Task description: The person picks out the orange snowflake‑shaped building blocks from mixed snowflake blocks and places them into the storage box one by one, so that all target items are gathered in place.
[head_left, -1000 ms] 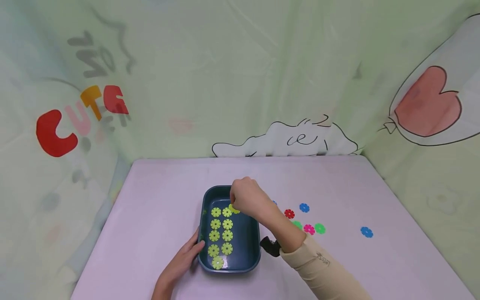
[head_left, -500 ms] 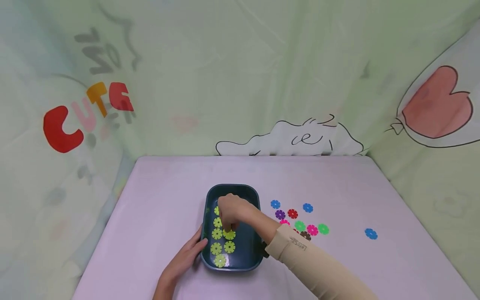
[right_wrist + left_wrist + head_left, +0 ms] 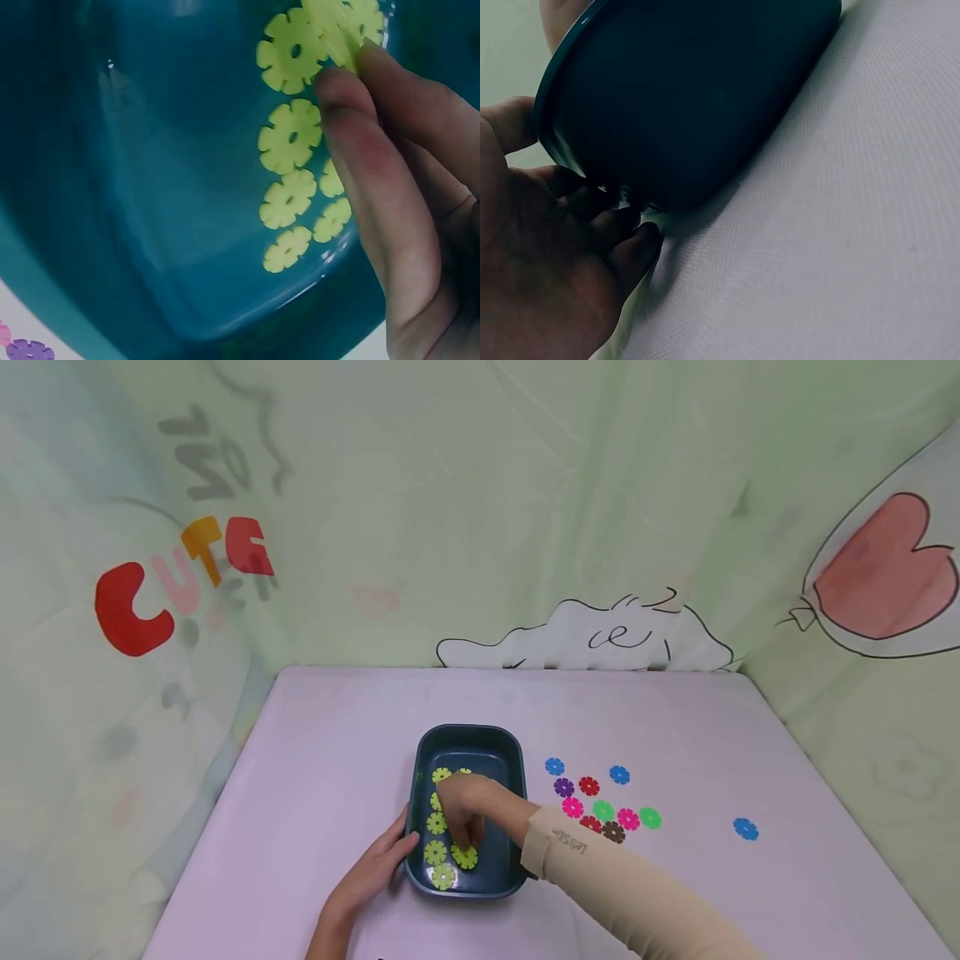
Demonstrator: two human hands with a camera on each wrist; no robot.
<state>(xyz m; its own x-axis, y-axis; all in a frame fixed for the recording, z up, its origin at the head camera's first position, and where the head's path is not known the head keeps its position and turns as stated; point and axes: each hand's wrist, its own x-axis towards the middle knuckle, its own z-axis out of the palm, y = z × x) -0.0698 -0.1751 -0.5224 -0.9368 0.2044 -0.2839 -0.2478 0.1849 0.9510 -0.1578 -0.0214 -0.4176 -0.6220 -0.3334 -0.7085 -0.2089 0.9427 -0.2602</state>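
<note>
My left hand (image 3: 371,870) holds the near left side of a dark blue-green tray (image 3: 498,777). In the left wrist view, its thumb reaches the tray rim (image 3: 544,94) and the other fingers lie against the outer wall. Inside the tray, yellow-green notched discs (image 3: 443,877) lie flat in two columns. My right hand (image 3: 468,810) is over the tray, hiding part of these rows. Between thumb and index finger it pinches a yellow-green disc (image 3: 334,30), tilted and overlapping discs below in the right wrist view.
Right of the tray, loose notched discs lie on the pale table (image 3: 337,735): blue (image 3: 554,767), purple (image 3: 564,787), red (image 3: 588,786), pink (image 3: 572,807), green (image 3: 650,818) and brown (image 3: 613,832). One blue disc (image 3: 746,828) lies farther right. Curtains surround the table.
My right hand has moved from the tray's far end down toward its near end, over the right column. The left hand keeps its hold. The view has shifted slightly.
</note>
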